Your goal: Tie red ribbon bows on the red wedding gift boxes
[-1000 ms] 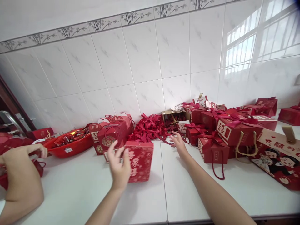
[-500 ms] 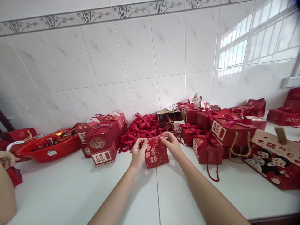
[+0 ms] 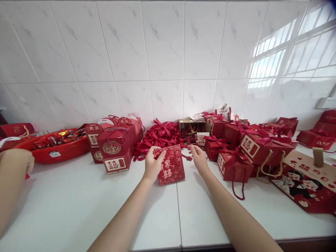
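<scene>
A small red box with pale lettering (image 3: 172,166) stands upright near the middle of the white table. My left hand (image 3: 154,162) grips its left side, thumb across the front face. To the right of the box, my right hand (image 3: 198,157) is apart from it, thumb and fingers pinched on a thin dark-red ribbon or cord (image 3: 187,158). Behind the box lies a heap of red ribbons (image 3: 164,134).
An oval red basin of wrapped items (image 3: 63,154) and stacked red boxes (image 3: 114,147) are on the left. Ribboned boxes (image 3: 235,168) and a couple-printed bag (image 3: 304,182) fill the right. Another person's arm (image 3: 13,178) reaches in at far left.
My right hand has left the box's top corner and moved right, now with a thin ribbon or cord. My left hand keeps its grip on the box. The view has tilted down.
</scene>
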The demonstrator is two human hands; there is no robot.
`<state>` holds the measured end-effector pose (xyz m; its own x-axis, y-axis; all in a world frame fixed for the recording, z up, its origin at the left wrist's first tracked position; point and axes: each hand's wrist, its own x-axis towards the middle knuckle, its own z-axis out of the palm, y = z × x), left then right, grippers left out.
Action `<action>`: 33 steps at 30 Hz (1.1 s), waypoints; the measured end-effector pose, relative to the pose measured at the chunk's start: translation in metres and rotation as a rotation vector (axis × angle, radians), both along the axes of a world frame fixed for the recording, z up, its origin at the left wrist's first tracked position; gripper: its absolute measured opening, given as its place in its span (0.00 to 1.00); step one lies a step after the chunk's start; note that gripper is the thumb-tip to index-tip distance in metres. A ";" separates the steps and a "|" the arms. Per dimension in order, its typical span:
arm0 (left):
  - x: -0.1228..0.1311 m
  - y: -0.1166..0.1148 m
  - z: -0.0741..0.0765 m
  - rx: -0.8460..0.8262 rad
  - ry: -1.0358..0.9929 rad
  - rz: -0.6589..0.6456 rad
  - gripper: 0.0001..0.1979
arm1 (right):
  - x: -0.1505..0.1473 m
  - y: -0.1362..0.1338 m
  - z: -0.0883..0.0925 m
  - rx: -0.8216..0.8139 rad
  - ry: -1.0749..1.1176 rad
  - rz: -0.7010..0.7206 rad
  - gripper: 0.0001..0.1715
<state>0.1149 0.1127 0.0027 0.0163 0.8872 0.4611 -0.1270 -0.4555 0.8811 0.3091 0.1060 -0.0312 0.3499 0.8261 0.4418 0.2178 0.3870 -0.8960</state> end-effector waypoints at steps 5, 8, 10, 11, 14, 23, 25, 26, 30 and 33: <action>-0.005 0.007 -0.003 0.029 0.025 0.087 0.13 | 0.021 0.016 -0.031 -0.110 -0.162 -0.121 0.15; -0.004 0.006 -0.003 0.033 0.047 0.082 0.13 | 0.022 0.023 -0.040 -0.176 -0.193 -0.148 0.22; -0.003 0.005 -0.002 0.030 0.055 0.074 0.13 | 0.021 0.026 -0.042 -0.205 -0.181 -0.170 0.22; -0.003 0.004 -0.002 0.028 0.057 0.071 0.13 | 0.021 0.027 -0.042 -0.215 -0.165 -0.179 0.21; -0.002 0.002 0.000 0.034 0.067 0.075 0.13 | 0.022 0.028 -0.041 -0.231 -0.081 -0.197 0.17; -0.003 0.003 -0.002 0.058 0.079 0.076 0.13 | 0.030 0.031 -0.036 -0.249 0.434 -0.150 0.11; -0.003 0.003 -0.003 0.059 0.079 0.078 0.13 | 0.030 0.030 -0.036 -0.219 0.519 -0.122 0.11; -0.003 0.003 -0.003 0.059 0.078 0.079 0.13 | 0.030 0.030 -0.036 -0.206 0.552 -0.112 0.12; -0.004 0.002 -0.002 0.055 0.077 0.088 0.13 | 0.029 0.027 -0.039 -0.158 0.626 -0.109 0.18; -0.004 0.002 -0.002 0.049 0.072 0.081 0.13 | 0.028 0.024 -0.038 -0.117 0.637 -0.113 0.20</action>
